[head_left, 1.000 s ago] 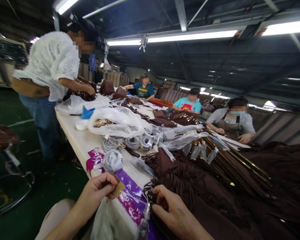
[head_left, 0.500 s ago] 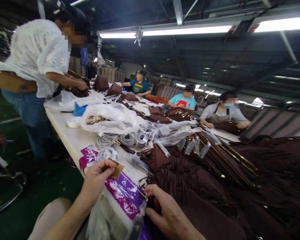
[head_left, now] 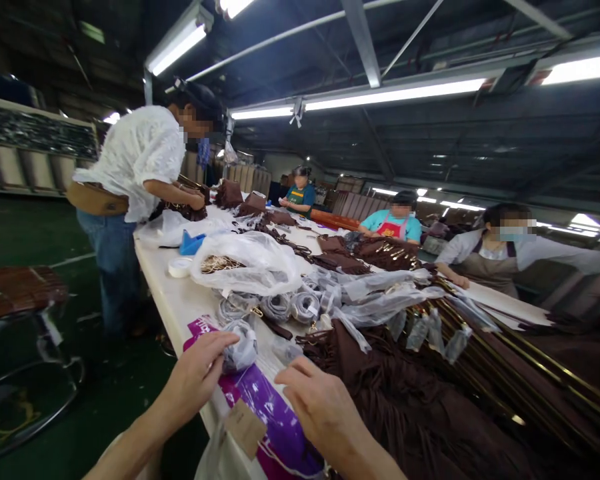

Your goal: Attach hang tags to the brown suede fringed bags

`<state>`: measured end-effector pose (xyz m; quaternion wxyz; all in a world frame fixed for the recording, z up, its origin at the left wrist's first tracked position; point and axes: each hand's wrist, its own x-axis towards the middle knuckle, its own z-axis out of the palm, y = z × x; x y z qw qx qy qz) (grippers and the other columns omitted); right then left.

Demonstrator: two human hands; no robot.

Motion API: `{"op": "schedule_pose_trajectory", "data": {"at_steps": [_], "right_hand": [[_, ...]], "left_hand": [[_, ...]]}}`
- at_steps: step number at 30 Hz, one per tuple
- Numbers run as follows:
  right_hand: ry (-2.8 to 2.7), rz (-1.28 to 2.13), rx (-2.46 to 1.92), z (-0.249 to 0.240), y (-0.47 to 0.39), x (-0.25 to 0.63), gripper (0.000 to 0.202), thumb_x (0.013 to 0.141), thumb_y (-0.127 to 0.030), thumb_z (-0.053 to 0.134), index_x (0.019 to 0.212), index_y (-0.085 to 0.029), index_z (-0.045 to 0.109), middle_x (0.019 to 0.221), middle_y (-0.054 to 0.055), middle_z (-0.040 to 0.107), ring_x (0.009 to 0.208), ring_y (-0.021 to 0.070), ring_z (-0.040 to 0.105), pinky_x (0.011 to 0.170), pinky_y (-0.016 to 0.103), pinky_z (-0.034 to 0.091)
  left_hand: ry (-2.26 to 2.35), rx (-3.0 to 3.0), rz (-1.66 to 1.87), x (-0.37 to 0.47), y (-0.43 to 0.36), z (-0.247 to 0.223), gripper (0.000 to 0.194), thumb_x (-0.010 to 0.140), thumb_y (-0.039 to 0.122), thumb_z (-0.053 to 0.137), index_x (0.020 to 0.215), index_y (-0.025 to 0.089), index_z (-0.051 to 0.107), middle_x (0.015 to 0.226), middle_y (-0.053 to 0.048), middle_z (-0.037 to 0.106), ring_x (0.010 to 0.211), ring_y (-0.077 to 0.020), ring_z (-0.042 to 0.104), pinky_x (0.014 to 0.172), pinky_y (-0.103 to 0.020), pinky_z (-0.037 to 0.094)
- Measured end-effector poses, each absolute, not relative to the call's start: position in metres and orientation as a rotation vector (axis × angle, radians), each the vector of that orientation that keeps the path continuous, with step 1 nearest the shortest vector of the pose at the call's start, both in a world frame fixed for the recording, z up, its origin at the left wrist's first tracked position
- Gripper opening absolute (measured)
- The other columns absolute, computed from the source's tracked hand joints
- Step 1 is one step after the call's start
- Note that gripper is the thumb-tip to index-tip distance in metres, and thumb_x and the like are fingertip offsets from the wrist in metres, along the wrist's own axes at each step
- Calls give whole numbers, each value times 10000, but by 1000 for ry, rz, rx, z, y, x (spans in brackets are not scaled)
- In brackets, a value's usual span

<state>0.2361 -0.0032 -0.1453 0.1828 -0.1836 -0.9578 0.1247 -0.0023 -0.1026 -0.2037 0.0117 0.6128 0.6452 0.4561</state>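
My left hand point(head_left: 200, 367) reaches over the near table edge, its fingers stretched out against a grey strap coil point(head_left: 241, 347) wrapped in clear plastic. Its thumb is apart from the fingers, and I see no firm grip. To the right, my right hand point(head_left: 325, 403) hovers with fingers extended and nothing visible in them. A brown card tag point(head_left: 247, 427) with a light string lies at the table edge between my wrists. Below the hands is a purple printed plastic bag point(head_left: 275, 403). Dark brown fringed bags point(head_left: 395, 373) are heaped beside my right hand.
More wrapped strap coils point(head_left: 305, 307) sit ahead, behind them a clear plastic bag point(head_left: 275, 260) of strings. A white tape roll point(head_left: 180, 267) and a blue holder point(head_left: 192, 243) stand left. Gold bars point(head_left: 520, 360) lie right. Co-workers surround the table; a stool point(head_left: 20, 293) stands left.
The tag has left my left hand and now lies at the table edge. My left hand has moved to the strap coil; my right hand has let go of the string. The view has shifted left.
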Motion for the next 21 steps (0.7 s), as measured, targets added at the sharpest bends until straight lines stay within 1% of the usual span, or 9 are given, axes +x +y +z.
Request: {"op": "schedule_pose_trajectory", "data": {"at_steps": [3, 6, 9, 11, 13, 15, 16, 18, 21], "right_hand": [[-2728, -40, -423, -166, 2, 186, 171, 894, -88, 558, 916, -218, 665, 895, 45, 647, 664, 179, 618, 534, 242, 405], [-2671, -63, -279, -192, 10, 156, 159, 908, -110, 553, 815, -188, 656, 852, 65, 664, 650, 196, 621, 526, 252, 430], [-2651, 11, -208, -203, 16, 151, 198, 912, -142, 568, 732, -187, 636, 790, 39, 680, 652, 178, 633, 558, 238, 472], [-2589, 233, -241, -199, 17, 160, 233, 962, -194, 517, 759, -189, 632, 761, 19, 688, 646, 152, 647, 580, 214, 504], [-2336, 795, -365, -185, 19, 180, 266, 997, -310, 486, 808, -190, 628, 755, 13, 698, 644, 147, 668, 565, 209, 534], [-1824, 1388, -499, -167, 25, 207, 293, 938, -461, 585, 818, -196, 627, 766, 11, 707, 668, 165, 690, 541, 224, 555], [-1586, 1525, -546, -158, 29, 224, 312, 868, -502, 674, 800, -200, 633, 763, 6, 708, 687, 171, 695, 552, 230, 562], [-1290, 1605, -581, -142, 38, 257, 309, 749, -468, 813, 779, -211, 643, 798, 2, 728, 720, 171, 705, 586, 233, 569], [-1206, 1588, -591, -132, 40, 301, 276, 719, -417, 855, 774, -216, 672, 838, 14, 741, 770, 184, 718, 652, 262, 582]], "left_hand": [[1968, 2184, 1204, -6, -79, -208, 591, 795, 68, 440, 1354, 211, 567, 1433, -95, 542, 1362, -288, 441, 1148, -523, 333], [1930, 2262, 987, -8, -68, -212, 639, 812, 43, 415, 1416, 236, 497, 1459, -74, 513, 1375, -257, 432, 1166, -533, 300], [1909, 2312, 887, -12, -66, -220, 615, 850, 56, 424, 1415, 289, 493, 1452, -53, 519, 1363, -240, 451, 1181, -524, 269], [1910, 2351, 867, -16, -66, -228, 600, 869, 70, 424, 1420, 300, 485, 1461, -54, 509, 1366, -247, 447, 1177, -530, 268], [1915, 2381, 861, -20, -65, -236, 603, 878, 70, 408, 1431, 301, 470, 1473, -55, 493, 1372, -253, 438, 1175, -537, 264], [1907, 2397, 869, -23, -64, -239, 614, 870, 60, 410, 1432, 302, 468, 1479, -51, 488, 1373, -247, 436, 1182, -520, 254], [1894, 2399, 875, -24, -64, -238, 620, 856, 54, 422, 1422, 299, 482, 1473, -49, 496, 1366, -244, 446, 1184, -507, 256], [1876, 2369, 913, -21, -63, -227, 595, 809, 48, 451, 1342, 283, 575, 1426, -53, 554, 1341, -258, 474, 1176, -502, 270], [1855, 2160, 1104, 4, -61, -193, 425, 779, 98, 478, 1087, 248, 729, 1257, -75, 679, 1248, -290, 543, 1125, -509, 335]]}}
